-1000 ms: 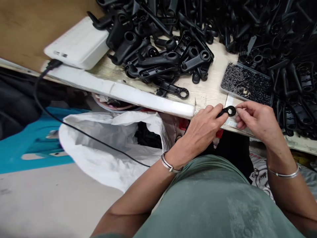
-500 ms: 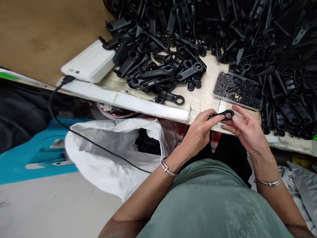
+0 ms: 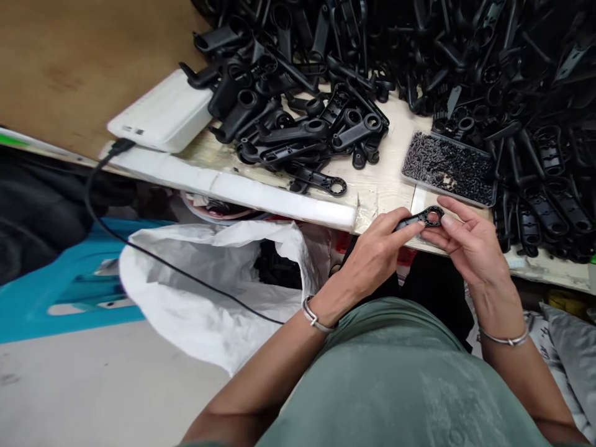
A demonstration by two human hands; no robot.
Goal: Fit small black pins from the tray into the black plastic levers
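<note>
Both hands meet over the table's front edge at one black plastic part [image 3: 416,218], a short arm with a ring at its right end. My left hand [image 3: 376,249] is closed around the narrow end, its fingers along the top. With thumb and fingers, my right hand [image 3: 472,245] pinches the ring end; its index finger is raised off the part. Just beyond the hands lies a clear box [image 3: 449,164] of small dark pieces, too small to name. A similar ring-ended part [image 3: 326,181] rests on the table to the left.
Black plastic parts [image 3: 288,133] are heaped across the table's back and right. A white device [image 3: 161,115] with a black cable [image 3: 162,264] stands at the left; the cable hangs across a white sack [image 3: 209,316]. A blue stool [image 3: 84,279] stands at the lower left.
The held part and both hands have shifted very slightly to the right, with the same grip on it. The rest of the scene looks unchanged apart from a small camera shift.
</note>
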